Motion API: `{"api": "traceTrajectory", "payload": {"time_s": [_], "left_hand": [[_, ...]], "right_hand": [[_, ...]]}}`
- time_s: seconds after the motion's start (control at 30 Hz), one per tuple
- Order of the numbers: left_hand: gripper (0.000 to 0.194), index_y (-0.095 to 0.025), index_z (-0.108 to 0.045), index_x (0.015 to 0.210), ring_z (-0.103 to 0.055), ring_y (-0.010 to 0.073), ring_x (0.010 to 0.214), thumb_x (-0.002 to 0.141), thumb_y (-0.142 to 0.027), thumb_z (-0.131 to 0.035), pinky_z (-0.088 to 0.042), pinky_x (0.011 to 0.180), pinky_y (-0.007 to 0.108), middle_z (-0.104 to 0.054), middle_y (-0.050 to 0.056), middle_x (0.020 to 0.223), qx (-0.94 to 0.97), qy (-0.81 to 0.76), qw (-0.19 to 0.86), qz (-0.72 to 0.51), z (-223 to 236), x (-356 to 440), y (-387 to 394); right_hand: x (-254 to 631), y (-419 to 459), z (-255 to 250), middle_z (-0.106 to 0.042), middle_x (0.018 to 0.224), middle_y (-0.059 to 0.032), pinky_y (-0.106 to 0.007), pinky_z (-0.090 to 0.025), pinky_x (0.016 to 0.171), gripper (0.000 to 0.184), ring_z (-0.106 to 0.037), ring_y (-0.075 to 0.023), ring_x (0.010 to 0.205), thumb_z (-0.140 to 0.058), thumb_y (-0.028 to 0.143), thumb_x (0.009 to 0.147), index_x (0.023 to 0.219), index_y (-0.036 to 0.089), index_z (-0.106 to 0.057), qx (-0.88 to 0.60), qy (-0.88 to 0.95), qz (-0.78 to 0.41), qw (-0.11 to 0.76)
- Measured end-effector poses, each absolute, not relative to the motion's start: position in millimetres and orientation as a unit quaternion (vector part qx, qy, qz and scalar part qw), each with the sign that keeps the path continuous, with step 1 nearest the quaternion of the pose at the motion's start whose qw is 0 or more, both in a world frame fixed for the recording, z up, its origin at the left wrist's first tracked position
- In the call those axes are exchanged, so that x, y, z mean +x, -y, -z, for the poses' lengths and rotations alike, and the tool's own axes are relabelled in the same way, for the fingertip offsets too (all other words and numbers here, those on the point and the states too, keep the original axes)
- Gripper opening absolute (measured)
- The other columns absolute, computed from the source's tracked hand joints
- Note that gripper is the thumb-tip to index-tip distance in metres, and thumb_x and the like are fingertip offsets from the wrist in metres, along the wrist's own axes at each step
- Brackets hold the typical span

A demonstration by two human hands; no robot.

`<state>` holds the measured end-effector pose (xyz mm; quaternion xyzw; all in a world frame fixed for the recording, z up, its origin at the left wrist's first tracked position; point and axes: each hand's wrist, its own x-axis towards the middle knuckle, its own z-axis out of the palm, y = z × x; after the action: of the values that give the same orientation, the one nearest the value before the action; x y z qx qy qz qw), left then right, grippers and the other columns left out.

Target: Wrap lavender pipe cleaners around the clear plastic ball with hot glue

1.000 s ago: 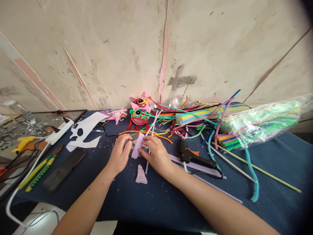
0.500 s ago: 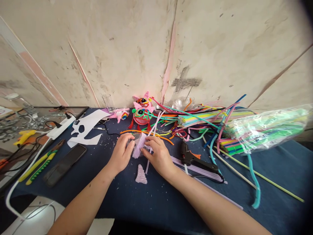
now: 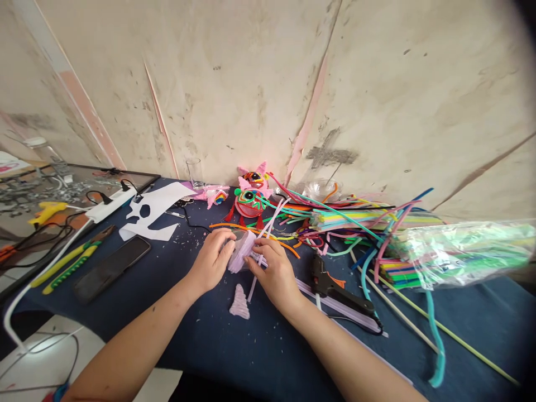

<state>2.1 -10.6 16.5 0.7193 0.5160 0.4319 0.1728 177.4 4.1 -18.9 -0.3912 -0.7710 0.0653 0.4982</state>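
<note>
Between my two hands is a clear rounded plastic piece with lilac pipe cleaners (image 3: 243, 252) laid side by side across it. My left hand (image 3: 212, 261) is closed on its left side, thumb and fingers against the clear plastic. On the other side my right hand (image 3: 274, 271) pinches the lilac pipe cleaners, its thumb low and fingers on top. Loose lilac strands (image 3: 273, 223) stick up past the right fingers. Just below the hands, a ridged lilac triangle (image 3: 239, 302) lies on the dark blue cloth (image 3: 209, 346). The fingertips partly hide the held piece.
A black glue gun (image 3: 335, 285) lies right of my right hand. Behind are lion-head ornaments (image 3: 250, 202) and bundled pipe cleaners (image 3: 352, 218), some in a clear bag (image 3: 473, 245). Pliers (image 3: 73, 262), a phone (image 3: 113, 268), cut white paper (image 3: 159, 209) and a power strip (image 3: 111, 205) sit left.
The view has shifted and tilted slightly. My hands keep hold of the piece, and the lilac band on it has turned a little, showing more of its flat face.
</note>
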Motion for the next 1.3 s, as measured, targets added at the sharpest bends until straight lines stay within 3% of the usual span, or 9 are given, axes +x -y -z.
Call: {"api": "traceTrajectory", "payload": {"time_s": [1.3], "left_hand": [[0.019, -0.022, -0.06, 0.096, -0.059, 0.0236, 0.107, 0.091, -0.033, -0.045, -0.045, 0.096, 0.042, -0.065, 0.009, 0.106, 0.715, -0.518, 0.156, -0.442, -15.6, 2.4, 10.5]], "right_hand": [[178.5, -0.4, 11.6, -0.068, 0.099, -0.0112, -0.044, -0.055, 0.08, 0.005, -0.065, -0.0256, 0.093, -0.066, 0.02, 0.082, 0.085, 0.02, -0.062, -0.4, 0.775, -0.069, 0.484]]}}
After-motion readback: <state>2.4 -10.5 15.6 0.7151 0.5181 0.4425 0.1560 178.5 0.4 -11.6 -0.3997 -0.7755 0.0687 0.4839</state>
